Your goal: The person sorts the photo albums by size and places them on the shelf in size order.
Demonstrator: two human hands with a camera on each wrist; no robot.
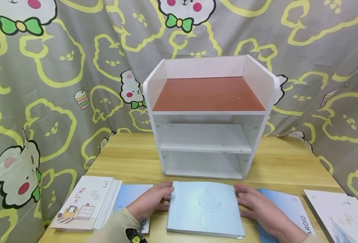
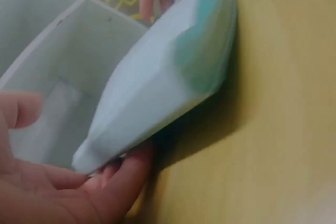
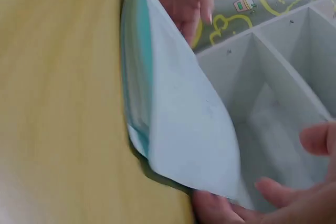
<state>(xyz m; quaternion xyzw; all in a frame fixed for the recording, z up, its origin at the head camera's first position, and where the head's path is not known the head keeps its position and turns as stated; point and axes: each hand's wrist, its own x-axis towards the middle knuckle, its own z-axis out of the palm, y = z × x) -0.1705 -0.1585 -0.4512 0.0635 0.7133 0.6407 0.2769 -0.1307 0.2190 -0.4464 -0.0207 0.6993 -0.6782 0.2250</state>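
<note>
A pale blue book (image 1: 204, 207) with a whale drawing on its cover lies in front of the shelf. It looks thick, and teal shows along its edge in both wrist views. My left hand (image 1: 151, 199) is at its left edge; in the left wrist view the fingers (image 2: 128, 179) reach beneath the book while the thumb stands away from it. At the opposite edge is my right hand (image 1: 262, 208). Its fingers (image 3: 212, 205) touch the book's lower edge in the right wrist view, with the thumb apart from the cover.
A white shelf unit (image 1: 206, 151) with a brown top stands behind the book. Stacked white books (image 1: 84, 202) and a blue book (image 1: 131, 192) lie to the left. Another blue book (image 1: 283, 202) and a white book (image 1: 340, 209) lie right. A patterned curtain (image 1: 75, 67) hangs behind.
</note>
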